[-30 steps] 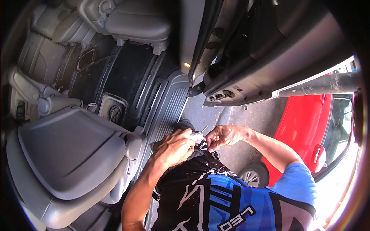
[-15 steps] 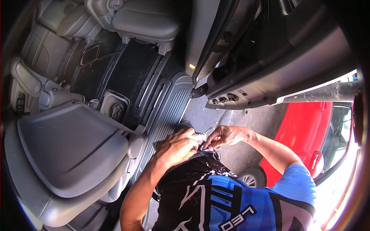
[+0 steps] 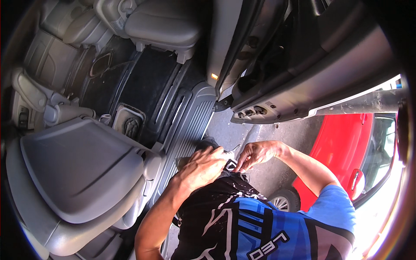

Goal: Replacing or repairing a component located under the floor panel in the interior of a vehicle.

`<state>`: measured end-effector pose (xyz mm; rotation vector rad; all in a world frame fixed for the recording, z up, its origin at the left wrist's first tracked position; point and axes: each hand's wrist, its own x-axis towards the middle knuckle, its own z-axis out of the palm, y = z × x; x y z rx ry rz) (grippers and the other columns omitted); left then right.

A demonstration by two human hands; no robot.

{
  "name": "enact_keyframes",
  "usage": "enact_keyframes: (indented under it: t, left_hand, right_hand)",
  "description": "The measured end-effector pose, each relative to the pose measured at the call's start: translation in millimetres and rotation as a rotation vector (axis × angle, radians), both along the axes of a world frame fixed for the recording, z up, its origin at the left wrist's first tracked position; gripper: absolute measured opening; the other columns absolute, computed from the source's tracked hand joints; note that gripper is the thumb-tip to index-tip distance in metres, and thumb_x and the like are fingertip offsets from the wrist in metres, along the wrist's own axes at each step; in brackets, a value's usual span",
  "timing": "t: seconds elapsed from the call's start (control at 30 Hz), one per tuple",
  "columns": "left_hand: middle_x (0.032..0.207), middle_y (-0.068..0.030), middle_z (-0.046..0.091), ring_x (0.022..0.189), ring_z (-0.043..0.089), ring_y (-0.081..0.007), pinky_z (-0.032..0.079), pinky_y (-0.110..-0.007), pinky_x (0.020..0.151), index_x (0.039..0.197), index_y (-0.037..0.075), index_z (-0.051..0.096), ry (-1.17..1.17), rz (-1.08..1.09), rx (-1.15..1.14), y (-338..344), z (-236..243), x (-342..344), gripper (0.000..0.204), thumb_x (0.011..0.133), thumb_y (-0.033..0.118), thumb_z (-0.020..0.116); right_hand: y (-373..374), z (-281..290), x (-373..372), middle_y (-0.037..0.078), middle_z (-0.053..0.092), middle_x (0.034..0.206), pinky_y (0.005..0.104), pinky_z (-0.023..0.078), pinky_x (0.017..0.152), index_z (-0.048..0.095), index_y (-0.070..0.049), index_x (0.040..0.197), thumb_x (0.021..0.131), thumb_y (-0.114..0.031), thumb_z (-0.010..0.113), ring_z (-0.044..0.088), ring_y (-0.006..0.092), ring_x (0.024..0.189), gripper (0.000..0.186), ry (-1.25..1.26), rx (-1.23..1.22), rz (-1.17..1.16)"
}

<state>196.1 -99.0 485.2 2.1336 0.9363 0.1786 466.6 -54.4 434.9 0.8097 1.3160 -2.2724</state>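
My left hand (image 3: pixel 203 168) is closed in front of my waist, beside the ribbed door sill. A small whitish thing with a thin pointed end (image 3: pixel 229 154) shows by its fingertips; its kind I cannot make out. My right hand (image 3: pixel 256 154) comes in from the right, thumb and fingers pinched together at the black-and-white hem of my shirt (image 3: pixel 231 165). The two hands nearly meet there. The left hand's fingers hide most of what lies under them. Below the hands spreads the black, blue and white shirt (image 3: pixel 255 216).
To the left, a grey car seat (image 3: pixel 82 169) stands beside the ribbed sill (image 3: pixel 190 125). An open car door (image 3: pixel 303 91) reaches across the upper right. Beyond it, a red car (image 3: pixel 333 151) is parked on the grey ground (image 3: pixel 277 138). More seats (image 3: pixel 162 26) stand farther inside.
The left hand has turned flatter and its fingers have shifted slightly. The right fingertips have moved a little right, and a patch of black-and-white fabric now shows between the hands.
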Motion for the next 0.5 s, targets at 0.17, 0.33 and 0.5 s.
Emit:
enact_keyframes:
  t: [0.17, 0.33, 0.5]
  left_hand:
    - [0.110, -0.0081, 0.058, 0.100, 0.064, -0.0301, 0.054, -0.042, 0.087, 0.091, 0.008, 0.069, 0.071, 0.216, 0.036, 3.1, 30.9, -22.2, 0.009, 0.087, 0.014, 0.074]
    - [0.107, -0.0126, 0.062, 0.098, 0.066, -0.0336, 0.052, -0.042, 0.084, 0.096, 0.006, 0.074, 0.018, 0.662, 0.003, -25.7, 55.6, -85.5, 0.014, 0.083, 0.008, 0.076]
    - [0.107, -0.0143, 0.063, 0.099, 0.066, -0.0354, 0.051, -0.040, 0.084, 0.095, 0.005, 0.074, 0.012, 0.888, -0.269, -95.2, 31.0, -127.2, 0.013, 0.082, 0.008, 0.077]
  right_hand:
    - [3.9, -9.8, 12.1, 0.004, 0.074, 0.115, 0.0308, 0.051, 0.097, 0.072, -0.009, 0.125, 0.098, -0.027, 0.070, 0.066, 0.0149, 0.105, 0.032, 0.098, 0.218, -0.070]
    - [14.9, -10.5, 9.3, 0.009, 0.072, 0.125, 0.0376, 0.046, 0.107, 0.070, -0.014, 0.128, 0.101, -0.042, 0.063, 0.064, 0.0230, 0.120, 0.040, -0.003, 0.420, -0.175]
    - [19.6, -38.9, -13.6, 0.007, 0.073, 0.122, 0.0359, 0.050, 0.102, 0.070, -0.012, 0.126, 0.101, -0.038, 0.064, 0.067, 0.0235, 0.115, 0.037, -0.014, 0.522, -0.202]
